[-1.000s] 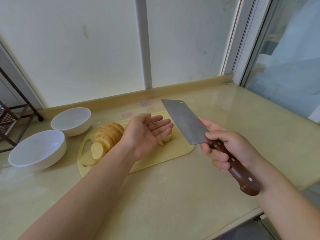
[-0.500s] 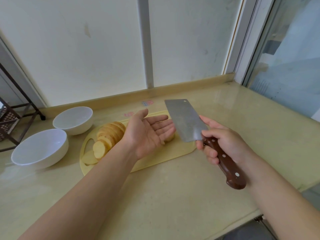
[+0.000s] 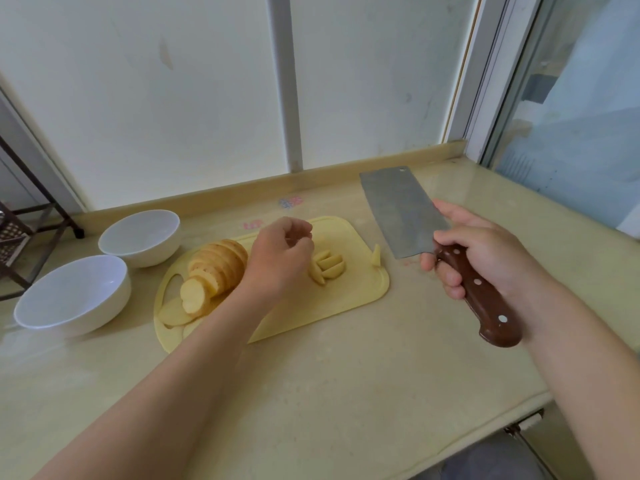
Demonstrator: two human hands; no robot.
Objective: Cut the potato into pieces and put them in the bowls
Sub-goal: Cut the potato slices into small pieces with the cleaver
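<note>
- The two white bowls, the near bowl and the far bowl, sit close together at the left of the counter. We see no potato in either. Every piece must cross the whole cutting board to reach them, so a loose handful could drop on the way.
- The sliced potato leans in a row at the board's left end, with one loose slice lying flat by the handle hole. The left forearm passes just beside the row, and we judge that a brush from it could topple slices off the edge.
- The left hand hovers over the middle of the board with its fingers curled and its back towards us. We cannot tell whether it pinches anything.
- The small pieces lie in a cluster just right of that hand. They look wet and smooth, so they could slip from a pinch.
- A stray piece stands on the board's right rim, where a nudge could tip it onto the counter.
- The right hand grasps the cleaver by its wooden handle, blade raised beyond the board's right end. The main danger, as we see it, is the blade returning while the left hand is close to the pieces.
</note>
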